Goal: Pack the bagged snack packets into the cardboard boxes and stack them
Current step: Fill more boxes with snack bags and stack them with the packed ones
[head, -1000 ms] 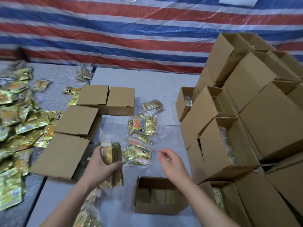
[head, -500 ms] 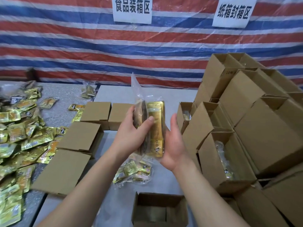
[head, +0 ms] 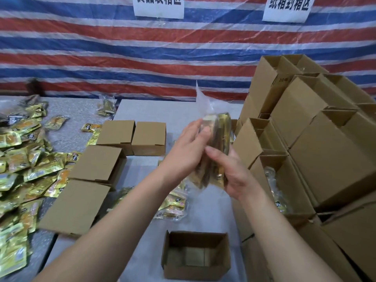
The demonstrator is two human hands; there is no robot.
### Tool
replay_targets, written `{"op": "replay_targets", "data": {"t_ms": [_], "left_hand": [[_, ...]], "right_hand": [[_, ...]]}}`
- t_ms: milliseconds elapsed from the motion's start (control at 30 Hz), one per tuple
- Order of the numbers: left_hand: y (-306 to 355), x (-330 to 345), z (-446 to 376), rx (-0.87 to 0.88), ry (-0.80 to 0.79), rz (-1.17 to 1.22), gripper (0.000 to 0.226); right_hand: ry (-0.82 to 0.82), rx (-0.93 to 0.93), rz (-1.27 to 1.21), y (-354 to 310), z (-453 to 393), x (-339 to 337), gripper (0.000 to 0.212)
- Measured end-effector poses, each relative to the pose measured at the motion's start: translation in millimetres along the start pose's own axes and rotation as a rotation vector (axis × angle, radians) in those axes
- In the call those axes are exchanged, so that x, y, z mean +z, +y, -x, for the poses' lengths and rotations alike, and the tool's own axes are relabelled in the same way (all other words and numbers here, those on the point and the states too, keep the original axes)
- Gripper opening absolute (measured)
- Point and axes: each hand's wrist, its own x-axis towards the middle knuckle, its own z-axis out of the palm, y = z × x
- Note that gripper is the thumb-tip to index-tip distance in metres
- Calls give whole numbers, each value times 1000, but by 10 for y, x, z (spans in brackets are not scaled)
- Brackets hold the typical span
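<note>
A clear plastic bag of gold snack packets [head: 218, 139] stands upright in the air above the table, its loose top sticking up. My left hand [head: 187, 151] grips its left side near the top. My right hand [head: 234, 169] holds its lower right side, thumb across the front. Below, at the near edge, an open cardboard box [head: 196, 269] sits with nothing in it. Another bag of packets [head: 173, 206] lies flat on the white table behind that box.
A tall stack of cardboard boxes [head: 325, 159] fills the right side, some open with bags inside. Several closed boxes [head: 97, 163] stand left of centre. Loose gold packets [head: 18, 169] cover the grey table at the left. A striped tarp hangs behind.
My left hand lifted the bag of packets from the table up to chest height. My right hand came in and took its lower right side. The bag has turned edge-on.
</note>
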Motion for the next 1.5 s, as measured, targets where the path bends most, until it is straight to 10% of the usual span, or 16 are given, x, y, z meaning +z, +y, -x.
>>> {"op": "replay_targets", "data": {"t_ms": [333,567,933,1167,1333,1500], "left_hand": [[-1372,-260,515,-291,-191,-320,40],[-2607,-106,1165,-574,-215,-168,26],[-2868,55,1181,-443,-128,-210,32],[-2884,30,1180,-418,-133,-226,33],[-2921,44,1183,-372,-180,-316,30],[-2963,135,1228,-354,-162,-376,26]], "right_hand": [[-77,328,375,308,513,-549,65],[-613,558,1225,897,567,-455,80],[-904,708,1467,1666,360,-210,42],[-825,844,1196,1837,392,-443,54],[-728,822,1585,2265,667,-587,62],[-446,811,1198,2319,815,-528,43]]}}
